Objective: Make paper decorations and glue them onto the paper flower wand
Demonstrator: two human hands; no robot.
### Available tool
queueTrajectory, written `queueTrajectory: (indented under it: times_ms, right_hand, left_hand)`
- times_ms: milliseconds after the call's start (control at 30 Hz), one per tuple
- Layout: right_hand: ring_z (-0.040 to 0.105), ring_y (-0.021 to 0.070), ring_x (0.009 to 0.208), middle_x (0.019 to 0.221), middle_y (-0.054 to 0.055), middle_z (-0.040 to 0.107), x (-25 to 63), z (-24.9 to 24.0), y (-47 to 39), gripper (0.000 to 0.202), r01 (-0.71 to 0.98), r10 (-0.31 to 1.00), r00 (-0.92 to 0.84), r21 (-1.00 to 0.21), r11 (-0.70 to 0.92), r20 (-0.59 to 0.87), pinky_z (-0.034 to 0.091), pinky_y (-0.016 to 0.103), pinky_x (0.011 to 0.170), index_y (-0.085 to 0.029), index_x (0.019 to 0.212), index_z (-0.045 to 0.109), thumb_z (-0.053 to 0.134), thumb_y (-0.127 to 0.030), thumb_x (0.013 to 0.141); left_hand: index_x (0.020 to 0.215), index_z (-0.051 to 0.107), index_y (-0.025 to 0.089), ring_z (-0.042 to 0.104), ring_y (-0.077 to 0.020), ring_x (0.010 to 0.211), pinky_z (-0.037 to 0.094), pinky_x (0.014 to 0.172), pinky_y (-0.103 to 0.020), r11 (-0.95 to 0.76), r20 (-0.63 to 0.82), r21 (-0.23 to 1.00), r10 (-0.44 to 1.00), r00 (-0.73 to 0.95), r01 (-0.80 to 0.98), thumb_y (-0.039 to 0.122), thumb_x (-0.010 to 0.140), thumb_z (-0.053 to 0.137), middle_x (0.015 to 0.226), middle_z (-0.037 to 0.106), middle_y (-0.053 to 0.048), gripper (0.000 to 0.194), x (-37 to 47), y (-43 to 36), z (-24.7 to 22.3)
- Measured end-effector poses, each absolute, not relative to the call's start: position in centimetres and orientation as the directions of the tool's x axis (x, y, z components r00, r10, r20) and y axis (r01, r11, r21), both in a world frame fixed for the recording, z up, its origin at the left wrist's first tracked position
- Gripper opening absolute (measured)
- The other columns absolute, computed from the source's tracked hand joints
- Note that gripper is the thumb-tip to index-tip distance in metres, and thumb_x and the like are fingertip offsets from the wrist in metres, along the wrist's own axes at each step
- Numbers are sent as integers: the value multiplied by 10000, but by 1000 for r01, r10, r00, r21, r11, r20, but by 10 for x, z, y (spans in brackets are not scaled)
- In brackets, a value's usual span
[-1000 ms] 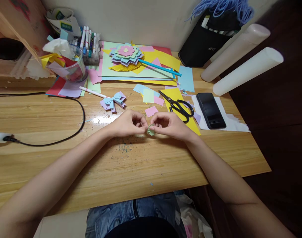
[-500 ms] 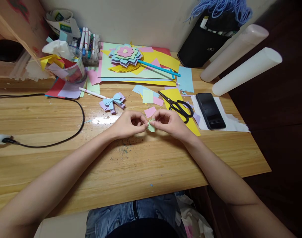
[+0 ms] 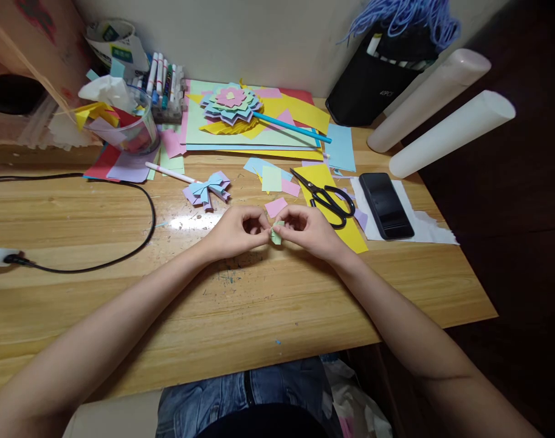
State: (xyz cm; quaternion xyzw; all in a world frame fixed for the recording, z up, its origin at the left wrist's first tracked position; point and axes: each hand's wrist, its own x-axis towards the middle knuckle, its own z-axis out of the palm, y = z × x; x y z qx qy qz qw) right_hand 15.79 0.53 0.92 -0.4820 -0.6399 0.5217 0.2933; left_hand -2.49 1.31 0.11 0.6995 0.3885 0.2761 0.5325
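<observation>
Between my two hands, just above the table, is a small folded piece of light green paper (image 3: 276, 236). My left hand (image 3: 241, 230) pinches its left side with thumb and fingertips. From the other side my right hand (image 3: 308, 230) pinches it too, and the fingertips nearly meet, covering part of the folds. Behind the hands lie a pink paper piece (image 3: 276, 207) and a light green square (image 3: 272, 179). Black-handled scissors (image 3: 327, 198) rest on a yellow sheet (image 3: 352, 238) beyond my right hand. A blue and purple paper bow (image 3: 208, 190) lies beyond my left hand.
A layered paper flower (image 3: 230, 103) with a blue stem lies on stacked coloured paper. A phone (image 3: 386, 205) rests on tissue at the right, before two white tubes (image 3: 453, 134). A scrap-filled cup (image 3: 131, 131) and markers (image 3: 161, 79) stand back left. A black cable (image 3: 152, 225) curves across the left.
Both hands keep their pinch on the green paper, which has turned slightly and shifted a little to the left. The other things on the table stay where they were.
</observation>
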Motion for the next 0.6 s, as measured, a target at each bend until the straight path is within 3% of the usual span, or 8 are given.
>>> queueTrajectory:
  times_ms: [200, 433, 600]
  right_hand:
    - [466, 92, 582, 665, -7, 544, 157, 7, 6, 162, 255, 915, -379, -966, -40, -138, 392, 239, 557, -152, 714, 577, 650, -296, 699]
    - [513, 99, 600, 703, 5, 564, 157, 7, 9, 204, 187, 962, -256, -981, -49, -97, 434, 248, 580, -154, 704, 562, 661, -332, 712]
    - [533, 116, 652, 744, 13, 574, 159, 6, 10, 208, 180, 941, -321, -982, -53, -109, 451, 260, 609, -159, 754, 578, 667, -343, 718]
  left_hand:
    - [661, 569, 129, 383, -62, 514, 293, 478, -179, -147, -3, 950, 877, 480, 275, 165, 683, 569, 561, 481, 40, 42, -23, 13, 2]
    - [737, 582, 124, 412, -81, 547, 316, 508, -201, -161, -7, 927, 894, 448, 338, 254, 765, 547, 615, 520, 18, 137, -23, 13, 5]
    - [719, 566, 128, 443, -88, 576, 341, 538, -207, -157, 2, 940, 890, 456, 303, 254, 780, 550, 650, 553, 2, 140, -24, 14, 3]
